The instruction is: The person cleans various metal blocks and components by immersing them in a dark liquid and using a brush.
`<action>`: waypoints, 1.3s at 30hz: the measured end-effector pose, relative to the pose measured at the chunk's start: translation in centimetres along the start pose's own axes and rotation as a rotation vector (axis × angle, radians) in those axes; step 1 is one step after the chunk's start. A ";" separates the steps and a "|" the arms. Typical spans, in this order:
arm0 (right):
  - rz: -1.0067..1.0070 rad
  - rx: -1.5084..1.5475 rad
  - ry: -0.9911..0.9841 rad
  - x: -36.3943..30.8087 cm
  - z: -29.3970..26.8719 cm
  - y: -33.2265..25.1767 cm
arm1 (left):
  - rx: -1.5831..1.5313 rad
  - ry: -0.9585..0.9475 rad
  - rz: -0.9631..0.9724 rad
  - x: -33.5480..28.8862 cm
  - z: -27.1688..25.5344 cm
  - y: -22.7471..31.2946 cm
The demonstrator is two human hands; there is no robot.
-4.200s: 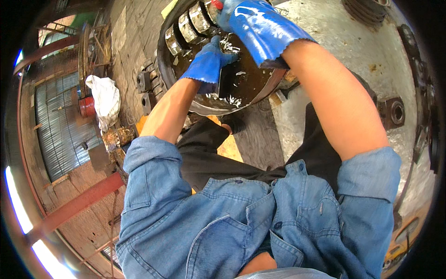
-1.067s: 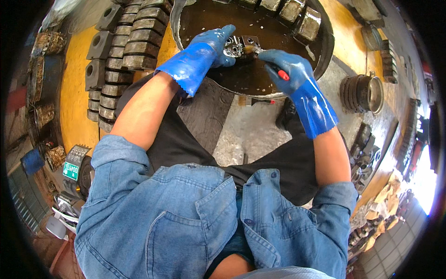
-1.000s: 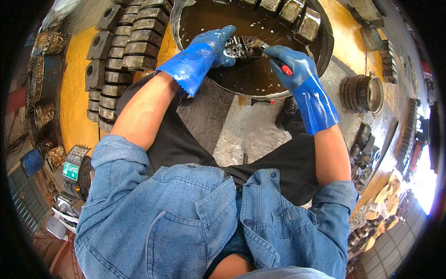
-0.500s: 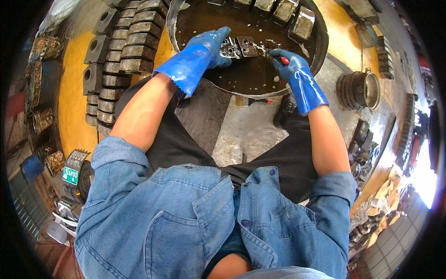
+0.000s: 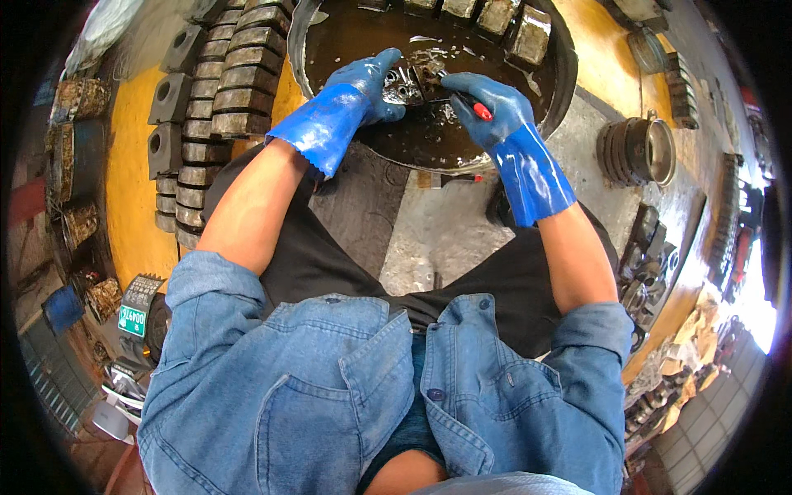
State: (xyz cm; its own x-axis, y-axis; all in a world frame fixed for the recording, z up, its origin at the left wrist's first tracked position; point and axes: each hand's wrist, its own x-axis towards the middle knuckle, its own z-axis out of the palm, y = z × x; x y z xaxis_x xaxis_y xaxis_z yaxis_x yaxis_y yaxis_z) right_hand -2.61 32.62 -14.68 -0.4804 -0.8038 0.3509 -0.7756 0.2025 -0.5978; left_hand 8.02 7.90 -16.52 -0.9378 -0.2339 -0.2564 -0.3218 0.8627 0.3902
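Both hands (image 5: pixel 363 82) (image 5: pixel 493 107) close together, forearms (image 5: pixel 250 206) bare

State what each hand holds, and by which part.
Left hand: a metal block, by its left end. Right hand: a red-tipped tool, by its handle.

Bright blue gloves (image 5: pixel 532 173) cover the left hand (image 5: pixel 360 81) and right hand (image 5: pixel 490 101); the handle (image 5: pixel 482 112) is red. The metal block (image 5: pixel 402 87) is silvery grey, the liquid (image 5: pixel 355 37) murky brown, the shirt (image 5: pixel 309 412) faded blue, the trousers (image 5: pixel 289 264) black, the panel (image 5: pixel 130 173) at left yellow.

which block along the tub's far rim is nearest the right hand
The row's rightmost block: it sits lowest in view, closer to the right hand than its neighbours.
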 end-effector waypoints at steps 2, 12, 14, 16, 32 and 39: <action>-0.072 0.049 -0.022 0.1 -0.6 -1.0 | 0.016 0.015 0.005 0.0 0.1 -0.2; -0.073 0.042 -0.011 -0.5 0.0 -2.4 | -0.082 -0.044 -0.054 0.3 0.4 -0.1; 0.034 0.040 -0.048 -0.6 0.3 -2.4 | -0.109 -0.022 -0.034 0.7 1.3 -1.0; -0.044 0.012 0.002 -0.2 0.3 -1.9 | -0.186 0.006 -0.013 1.1 3.0 -3.1; -0.109 -0.037 -0.060 1.0 0.9 -2.5 | -0.130 0.119 -0.012 -0.6 1.4 -1.7; -0.081 0.016 -0.105 0.5 -0.2 -3.0 | -0.153 0.069 -0.026 -0.8 1.3 -1.2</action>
State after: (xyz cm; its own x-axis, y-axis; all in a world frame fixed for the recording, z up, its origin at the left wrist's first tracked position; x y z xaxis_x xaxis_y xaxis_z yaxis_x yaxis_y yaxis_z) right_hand -0.62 31.69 -12.55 -0.3704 -0.8713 0.3219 -0.8034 0.1265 -0.5819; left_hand 9.36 7.67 -17.94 -0.9340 -0.2901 -0.2085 -0.3570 0.7790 0.5154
